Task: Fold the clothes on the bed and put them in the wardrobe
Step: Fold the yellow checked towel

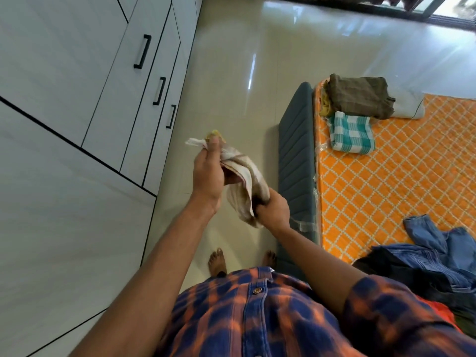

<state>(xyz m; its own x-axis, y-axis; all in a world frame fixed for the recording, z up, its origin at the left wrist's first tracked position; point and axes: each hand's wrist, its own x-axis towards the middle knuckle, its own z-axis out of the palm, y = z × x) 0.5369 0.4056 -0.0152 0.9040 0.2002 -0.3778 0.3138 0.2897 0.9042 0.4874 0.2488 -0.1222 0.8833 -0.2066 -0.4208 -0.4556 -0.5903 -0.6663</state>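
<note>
A soft, crumpled cloth (246, 186), pale cream with brownish stripes and a pinkish border, was held in the air between both hands. Its upper end was pinched by the left hand (208, 176), with the thumb pressed over the bunched fabric. Its lower end was gripped by the right hand (274, 210), with the fingers curled round it. The cloth was twisted and gathered rather than spread flat. Below the hands a glossy, pale tiled floor (231, 73) was seen. To the left of the left hand stood the wardrobe (77, 99), its flat white doors closed and fitted with slim black bar handles. To the right of the right hand lay the bed (296, 163), edged with ribbed grey-blue padding and covered in quilted orange crossed by a white lattice. Beyond the hands, a folded brown checked garment (360, 96) was set on the bed just beside a folded teal-and-white checked towel (351, 134). Nearer the person, to the right of the right hand, a loose heap of blue clothes (438, 253) lay unfolded.
</note>
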